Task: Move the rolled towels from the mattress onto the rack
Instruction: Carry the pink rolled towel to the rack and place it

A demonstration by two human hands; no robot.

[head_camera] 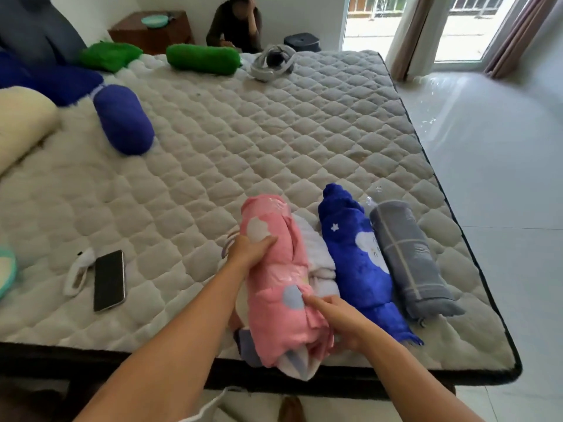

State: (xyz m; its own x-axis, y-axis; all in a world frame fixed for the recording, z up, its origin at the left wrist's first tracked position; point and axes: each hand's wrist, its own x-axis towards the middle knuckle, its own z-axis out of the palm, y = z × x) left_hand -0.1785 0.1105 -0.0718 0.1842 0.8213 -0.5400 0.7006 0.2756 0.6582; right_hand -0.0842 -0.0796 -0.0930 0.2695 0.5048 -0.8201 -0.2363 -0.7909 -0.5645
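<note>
On the quilted mattress (243, 141), both hands, left (248, 249) and right (338, 319), grip a plush pink rolled towel (274, 287).

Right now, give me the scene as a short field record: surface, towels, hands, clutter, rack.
surface: quilted mattress
near-edge rolls, left to right: pink towel, white towel, blue star towel, grey checked towel
far rolls: blue roll, green roll
left hand: gripping the pink towel's far half
right hand: on its near end
clutter: phone
rack: not in view
</note>
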